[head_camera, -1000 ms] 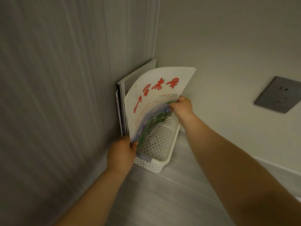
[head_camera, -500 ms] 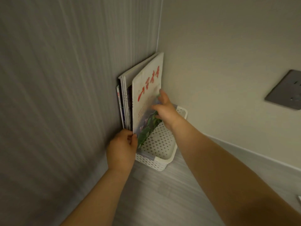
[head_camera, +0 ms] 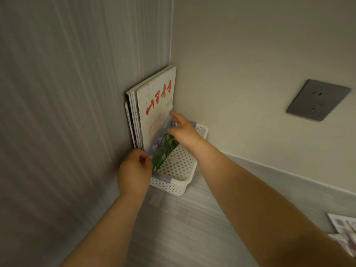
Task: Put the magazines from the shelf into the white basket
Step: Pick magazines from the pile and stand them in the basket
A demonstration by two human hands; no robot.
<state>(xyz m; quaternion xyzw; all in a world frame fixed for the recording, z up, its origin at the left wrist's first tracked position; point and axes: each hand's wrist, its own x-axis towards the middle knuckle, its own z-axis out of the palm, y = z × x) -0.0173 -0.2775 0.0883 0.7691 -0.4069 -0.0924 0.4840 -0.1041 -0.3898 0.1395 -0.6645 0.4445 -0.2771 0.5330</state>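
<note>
Magazines [head_camera: 154,112] stand upright in the white basket [head_camera: 181,180], packed against the grey panel [head_camera: 67,112] in the corner. Foremost is a cover with red characters above and green leaves below. On its lower right part rests the right hand [head_camera: 183,130], fingers loosely spread and flat, gripping nothing. At the stack's near bottom corner, the left hand [head_camera: 134,170] pinches the front cover's edge between thumb and fingers. More printed sheets [head_camera: 344,230] lie on the shelf [head_camera: 192,224] at far right, below a grey socket [head_camera: 317,100].

Papers [head_camera: 344,231], perhaps magazines, cropped bottom right.
</note>
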